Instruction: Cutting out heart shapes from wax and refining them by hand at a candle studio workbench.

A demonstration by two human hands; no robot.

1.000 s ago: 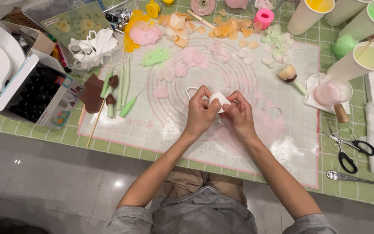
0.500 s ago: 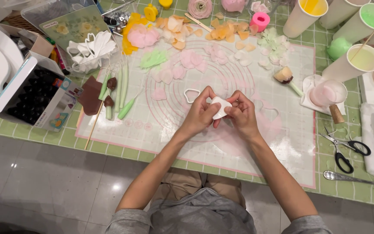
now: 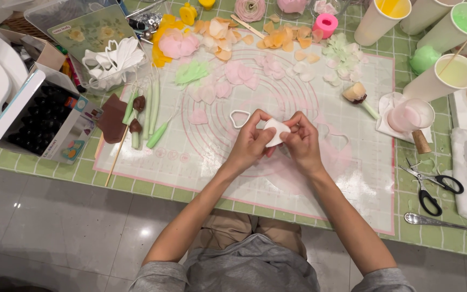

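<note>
Together, both hands shape a white piece over the mat.
Left hand (image 3: pixel 252 143) and right hand (image 3: pixel 301 141) pinch the white piece (image 3: pixel 275 131) between closed fingertips, mid-mat (image 3: pixel 233 167), heart cutter (image 3: pixel 239 118) just beside.

Two hands, left hand (image 3: pixel 249 143) and right hand (image 3: pixel 301 141), share one white petal piece (image 3: pixel 275 131). On the mat: two heart-shaped cutters (image 3: pixel 239 118), four green stems (image 3: pixel 154 103). One pair of scissors (image 3: pixel 431 186), one spoon (image 3: pixel 449 224), four paper cups (image 3: pixel 439 78).
</note>
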